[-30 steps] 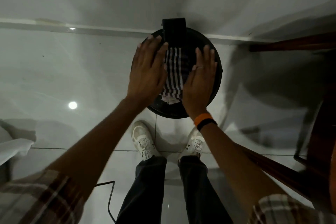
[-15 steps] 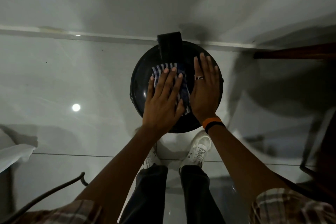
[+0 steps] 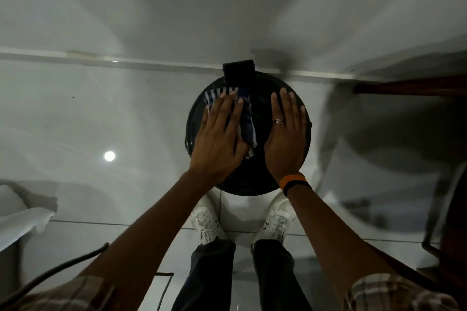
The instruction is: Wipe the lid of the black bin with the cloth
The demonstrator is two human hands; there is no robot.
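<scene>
The black bin's round lid lies straight below me by the wall, with a black hinge block at its far edge. A blue-and-white striped cloth is spread on the lid's left half. My left hand presses flat on the cloth, fingers pointing toward the wall. My right hand, wearing a ring and an orange wristband, rests flat on the lid's right half. It is beside the cloth and not touching it.
My white shoes stand on the tiled floor just short of the bin. Dark wooden furniture stands at the right. A white fabric edge and a dark cable lie at the lower left.
My left hand has slid the cloth from the lid's middle toward its far left. My right hand has stayed flat on the right half, now apart from the cloth.
</scene>
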